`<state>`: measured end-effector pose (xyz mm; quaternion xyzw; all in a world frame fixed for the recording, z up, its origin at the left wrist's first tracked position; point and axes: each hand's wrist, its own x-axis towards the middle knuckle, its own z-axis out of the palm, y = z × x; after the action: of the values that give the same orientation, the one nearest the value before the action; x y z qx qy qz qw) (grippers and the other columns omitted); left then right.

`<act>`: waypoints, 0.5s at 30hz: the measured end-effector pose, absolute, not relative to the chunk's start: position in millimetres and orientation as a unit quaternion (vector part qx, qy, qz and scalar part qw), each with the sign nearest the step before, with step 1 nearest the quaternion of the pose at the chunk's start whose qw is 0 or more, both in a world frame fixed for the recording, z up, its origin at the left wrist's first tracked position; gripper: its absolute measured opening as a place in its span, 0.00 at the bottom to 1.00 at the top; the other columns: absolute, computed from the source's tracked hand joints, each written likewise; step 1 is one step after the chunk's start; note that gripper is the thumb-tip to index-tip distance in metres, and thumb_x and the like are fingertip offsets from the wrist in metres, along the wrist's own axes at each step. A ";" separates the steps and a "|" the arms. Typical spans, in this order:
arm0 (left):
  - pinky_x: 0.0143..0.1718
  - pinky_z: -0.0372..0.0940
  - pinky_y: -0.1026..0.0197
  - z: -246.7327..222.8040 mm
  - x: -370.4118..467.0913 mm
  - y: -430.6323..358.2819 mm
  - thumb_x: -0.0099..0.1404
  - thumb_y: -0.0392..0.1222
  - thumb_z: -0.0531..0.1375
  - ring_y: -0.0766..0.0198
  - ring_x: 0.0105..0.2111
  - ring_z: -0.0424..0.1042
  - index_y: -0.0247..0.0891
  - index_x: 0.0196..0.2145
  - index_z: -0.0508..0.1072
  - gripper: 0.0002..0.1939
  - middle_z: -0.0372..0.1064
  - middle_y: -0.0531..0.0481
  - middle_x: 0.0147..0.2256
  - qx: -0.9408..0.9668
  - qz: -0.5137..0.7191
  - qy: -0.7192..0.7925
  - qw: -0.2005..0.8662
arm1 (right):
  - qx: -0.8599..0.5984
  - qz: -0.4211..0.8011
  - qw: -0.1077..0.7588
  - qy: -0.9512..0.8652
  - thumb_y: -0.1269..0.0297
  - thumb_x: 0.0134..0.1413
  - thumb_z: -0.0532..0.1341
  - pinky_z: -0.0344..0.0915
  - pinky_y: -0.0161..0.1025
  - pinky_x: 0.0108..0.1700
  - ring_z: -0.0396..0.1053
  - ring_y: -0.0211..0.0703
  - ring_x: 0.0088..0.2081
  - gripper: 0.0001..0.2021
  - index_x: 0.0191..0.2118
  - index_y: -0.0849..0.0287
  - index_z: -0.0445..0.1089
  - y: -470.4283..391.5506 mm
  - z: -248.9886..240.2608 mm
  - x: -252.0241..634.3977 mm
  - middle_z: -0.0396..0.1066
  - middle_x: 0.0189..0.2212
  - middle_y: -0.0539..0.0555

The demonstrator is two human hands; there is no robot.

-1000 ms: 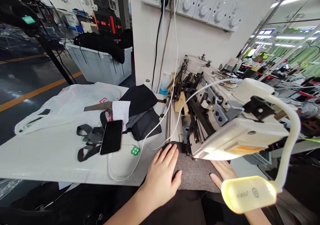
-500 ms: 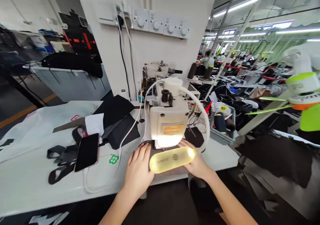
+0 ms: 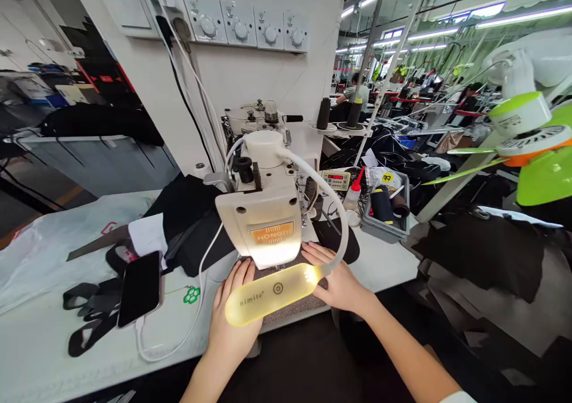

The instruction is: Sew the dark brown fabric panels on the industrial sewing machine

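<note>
A: What are the hands doing?

B: The left hand (image 3: 233, 319) lies flat, fingers spread and pressing on the grey fabric (image 3: 290, 307) at the near edge of the white table (image 3: 40, 355). The right hand (image 3: 337, 278) rests open on the same fabric. A glowing lamp head (image 3: 272, 293) hangs just above both hands, hiding part of the cloth.

A: And just past the fingertips?

B: The cream sewing machine (image 3: 261, 218) stands right behind them, the fabric running under its front.

A: Left of the left hand?

B: A white cable (image 3: 187, 331), then a black phone (image 3: 140, 287) lying on dark straps (image 3: 87, 319), with black cloth pieces (image 3: 187, 218) beyond and a white plastic bag (image 3: 53, 242) farther out.

A: Right of the right hand?

B: A grey tray (image 3: 386, 227) holding thread spools, near a glue bottle (image 3: 353, 194).

A: The room?

B: A white pillar (image 3: 250, 75) behind the machine carries dial switches (image 3: 250, 30). Rows of workstations under strip lights (image 3: 451, 24) run far off to the right; a green fan (image 3: 531, 146) sits nearer on that side.
</note>
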<state>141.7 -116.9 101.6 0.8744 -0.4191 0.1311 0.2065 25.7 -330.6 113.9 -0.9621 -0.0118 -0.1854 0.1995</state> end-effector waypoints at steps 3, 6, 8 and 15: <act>0.51 0.58 0.45 101.8 142.0 -117.0 0.58 0.34 0.49 0.48 0.57 0.55 0.38 0.60 0.47 0.32 0.58 0.38 0.55 0.872 0.133 -0.422 0.209 | -0.962 -0.184 0.202 -0.014 0.59 0.51 0.58 0.56 0.52 0.58 0.52 0.52 0.60 0.29 0.59 0.60 0.54 -330.7 114.0 25.5 0.56 0.58 0.59; 0.51 0.58 0.45 103.2 141.9 -117.9 0.57 0.34 0.49 0.48 0.57 0.55 0.38 0.60 0.47 0.32 0.58 0.37 0.55 0.871 0.133 -0.422 0.212 | -0.962 -0.180 0.205 -0.012 0.59 0.52 0.57 0.55 0.52 0.58 0.51 0.52 0.60 0.29 0.59 0.60 0.54 -330.5 113.9 25.4 0.55 0.59 0.59; 0.51 0.58 0.44 103.9 141.5 -118.8 0.58 0.35 0.49 0.48 0.57 0.56 0.37 0.60 0.48 0.32 0.59 0.37 0.54 0.872 0.132 -0.420 0.212 | -0.962 -0.178 0.207 -0.011 0.59 0.52 0.57 0.55 0.52 0.58 0.51 0.52 0.60 0.29 0.59 0.60 0.54 -330.6 113.4 25.7 0.55 0.59 0.59; 0.51 0.57 0.44 105.3 139.5 -120.5 0.61 0.37 0.47 0.48 0.56 0.56 0.36 0.58 0.53 0.26 0.60 0.37 0.54 0.876 0.125 -0.413 0.214 | -0.958 -0.192 0.214 -0.018 0.58 0.53 0.56 0.55 0.51 0.58 0.51 0.51 0.60 0.27 0.58 0.61 0.55 -331.2 111.5 25.5 0.55 0.58 0.58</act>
<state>139.5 -120.5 105.3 0.8763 -0.4130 0.1246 0.2144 25.5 -331.2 111.5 -0.9578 -0.0181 -0.1916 0.2136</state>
